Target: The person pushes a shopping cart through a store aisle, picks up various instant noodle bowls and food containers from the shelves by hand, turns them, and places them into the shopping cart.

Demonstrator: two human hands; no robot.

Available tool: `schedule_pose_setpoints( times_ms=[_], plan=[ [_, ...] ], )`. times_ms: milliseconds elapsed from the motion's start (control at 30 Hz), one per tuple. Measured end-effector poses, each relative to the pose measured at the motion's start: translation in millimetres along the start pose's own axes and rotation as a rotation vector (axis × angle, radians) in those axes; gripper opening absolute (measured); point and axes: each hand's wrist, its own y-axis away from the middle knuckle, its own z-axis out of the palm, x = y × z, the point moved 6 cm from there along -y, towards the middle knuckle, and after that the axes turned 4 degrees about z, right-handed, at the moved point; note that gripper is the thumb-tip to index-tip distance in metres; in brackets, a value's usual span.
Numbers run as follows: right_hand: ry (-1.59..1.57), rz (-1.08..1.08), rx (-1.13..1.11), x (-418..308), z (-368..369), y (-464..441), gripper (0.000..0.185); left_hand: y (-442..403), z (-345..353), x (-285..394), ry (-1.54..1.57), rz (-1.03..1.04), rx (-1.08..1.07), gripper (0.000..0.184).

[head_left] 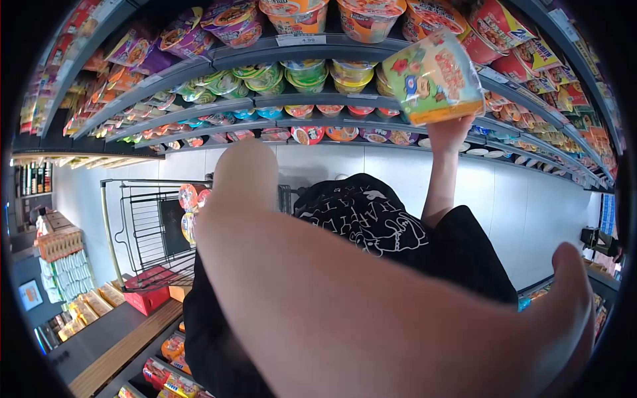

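My right hand [452, 131] is raised at the right of centre, closed around the base of a yellow and green package [434, 78] with cartoon figures. The package is tilted in front of the upper shelves. Very close to the camera, my left arm is bent and its forearm crosses the lower middle of the view. At the lower right, my left hand [564, 312] is blurred and partly cut off, its thumb stretched out, with nothing visible in it.
Shelves [302, 50] packed with instant noodle bowls curve across the top. At left stands a black wire cart [142, 229] with several round packages, beside a red box [149, 298]. More shelved goods lie at the bottom left. A dark-clothed person [600, 242] is at the far right.
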Motion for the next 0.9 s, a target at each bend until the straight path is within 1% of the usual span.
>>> schedule_pose_setpoints(
  times_ms=[33, 67, 133, 167, 233, 267, 300, 333, 367, 400, 467, 500, 533, 567, 633, 667, 733, 767, 833, 867, 900],
  plan=[
    [0.016, -0.078, 0.003, -9.3, -2.5, -6.0, 0.073, 0.5, 1.8, -0.6, 0.005, -0.004, 0.0, 0.013],
    [0.018, -0.068, 0.006, -14.0, -1.1, -14.2, 0.073, -0.2, 4.9, -1.4, 0.009, -0.01, -0.001, 0.013],
    [0.135, -0.224, -0.041, -36.1, -2.8, -35.7, 0.067, -0.8, 6.2, -4.6, 0.025, -0.011, -0.003, 0.014],
    [0.139, -0.23, -0.038, -44.8, -3.2, -46.4, 0.067, -1.0, 6.3, -7.2, 0.034, -0.006, -0.002, 0.014],
    [0.209, -0.325, -0.114, -60.7, 5.5, -64.9, 0.063, -0.1, 6.3, -15.9, 0.043, 0.003, -0.004, 0.014],
    [0.208, -0.317, -0.116, -63.7, 7.8, -72.4, 0.063, -0.7, 6.0, -20.4, 0.057, 0.008, -0.009, 0.014],
    [0.239, -0.369, -0.156, -70.5, 12.8, -78.5, 0.062, -2.0, 5.4, -27.5, 0.057, 0.001, -0.005, 0.014],
    [0.274, -0.423, -0.196, -77.6, 14.7, -85.3, 0.062, -2.8, 0.8, -30.6, 0.131, 0.164, 0.068, 0.015],
    [0.307, -0.445, -0.165, -83.4, 17.1, -93.2, 0.069, -5.6, -2.9, -36.4, 0.205, 0.333, 0.142, 0.016],
    [0.349, -0.498, -0.083, -87.2, 20.2, -96.6, 0.074, -8.8, -3.5, -41.5, 0.274, 0.511, 0.218, 0.017],
    [0.5, -0.521, -0.018, -91.3, 31.9, -101.6, 0.079, -21.0, 17.4, -60.8, 0.499, 0.726, 0.165, 0.023],
    [0.595, -0.497, 0.024, -92.5, 35.3, -108.4, 0.083, -23.7, 30.4, -71.2, 0.494, 0.73, 0.172, 0.023],
    [0.691, -0.613, -0.008, -97.0, 44.7, -112.8, 0.087, -28.7, 51.7, -86.7, 0.383, 0.598, 0.111, 0.023],
    [0.735, -0.613, 0.011, -96.9, 46.8, -120.2, 0.09, -30.6, 74.1, -103.3, 0.274, 0.463, 0.051, 0.024],
    [0.83, -0.588, 0.064, -95.9, 49.1, -131.1, 0.096, -23.5, 116.8, -137.8, 0.491, 0.284, 0.046, 0.021],
    [0.882, -0.608, 0.05, -94.7, 48.1, -138.8, 0.098, -21.7, 128.4, -144.0, 0.494, 0.292, 0.05, 0.021],
    [0.833, -0.601, 0.085, -89.2, 38.7, -150.0, 0.098, -27.6, 148.9, -164.7, 0.553, 0.052, -0.002, 0.02],
    [0.839, -0.608, 0.085, -88.2, 36.5, -153.2, 0.098, -35.2, 154.5, -167.6, 0.559, 0.059, 0.002, 0.02],
    [0.873, -0.655, 0.051, -87.6, 41.1, -154.0, 0.101, -57.1, 153.3, -167.1, 0.451, 0.186, 0.194, 0.022],
    [0.88, -0.661, 0.05, -87.8, 42.2, -154.5, 0.101, -71.8, 154.3, -167.0, 0.457, 0.189, 0.2, 0.022],
    [0.902, -0.692, 0.05, -88.6, 43.9, -151.8, 0.1, -87.8, 149.6, -159.1, 0.346, 0.289, 0.223, 0.025]
  ],
)
